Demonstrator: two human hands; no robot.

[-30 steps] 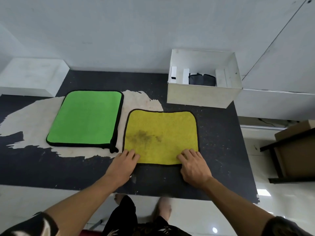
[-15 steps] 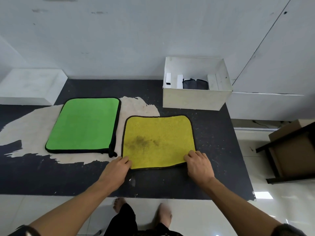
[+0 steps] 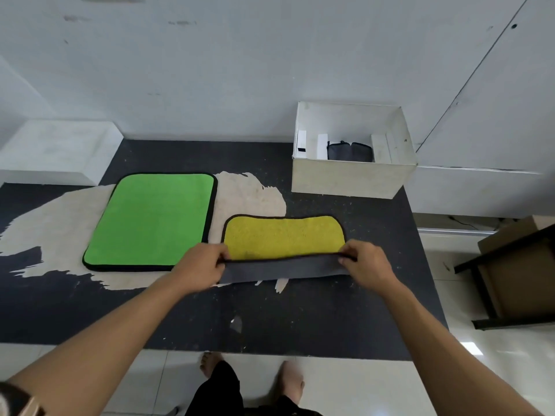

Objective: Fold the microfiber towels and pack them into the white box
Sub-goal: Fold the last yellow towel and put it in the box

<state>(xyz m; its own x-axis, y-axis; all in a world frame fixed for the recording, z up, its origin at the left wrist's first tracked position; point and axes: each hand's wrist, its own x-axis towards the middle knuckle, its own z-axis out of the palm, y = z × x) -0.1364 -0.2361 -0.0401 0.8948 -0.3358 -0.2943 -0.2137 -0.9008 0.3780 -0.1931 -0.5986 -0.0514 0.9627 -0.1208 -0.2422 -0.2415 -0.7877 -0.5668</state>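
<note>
A yellow towel [image 3: 283, 237] with a black border lies on the dark table [image 3: 270, 313]. Its near edge is lifted and turned toward the far edge, so the grey underside shows. My left hand [image 3: 204, 264] pinches the near left corner and my right hand [image 3: 365, 261] pinches the near right corner. A green towel [image 3: 151, 220] lies flat to the left. The white box [image 3: 350, 174] stands at the back right, with a folded dark grey towel [image 3: 350, 151] inside.
A white block [image 3: 57, 153] sits at the table's back left by the wall. A dark shelf with a cardboard box [image 3: 516, 271] stands on the floor to the right. My bare feet show below the table's near edge.
Both hands went from resting on the yellow towel's near corners to pinching them. They lifted the near edge up and away, exposing the grey underside. The camera view also shifted.
</note>
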